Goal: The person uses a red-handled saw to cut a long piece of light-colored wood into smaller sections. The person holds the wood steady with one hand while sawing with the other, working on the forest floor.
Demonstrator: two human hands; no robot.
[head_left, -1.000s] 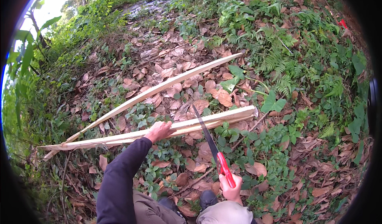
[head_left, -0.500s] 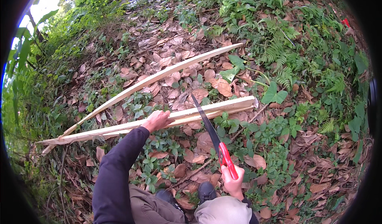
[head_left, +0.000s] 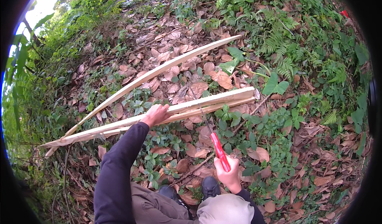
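My left hand (head_left: 156, 114) is closed around a long pale wooden board (head_left: 215, 98), thumb side toward its far edge. Just beneath and nearer to me runs another pale strip of wood (head_left: 187, 114). In my right hand (head_left: 229, 171) is the red handle of a handsaw (head_left: 218, 149). Its thin blade stands nearly edge-on and crosses the board to the right of my left hand; whether the teeth have cut in cannot be seen. Farther off lies a third long pale plank (head_left: 159, 75), its left end meeting the board's pointed end.
Dry brown leaves (head_left: 223, 80) and low green plants cover the ground. A thin branch (head_left: 254, 112) lies right of the boards. My shoes (head_left: 209, 187) stand close below them. Ferns (head_left: 276, 45) grow at the far right, and a small red object (head_left: 344, 13) shows beyond.
The saw has turned from showing its flat side to nearly edge-on, and its blade now lies across the board. My right hand has shifted slightly up. My left hand keeps its hold.
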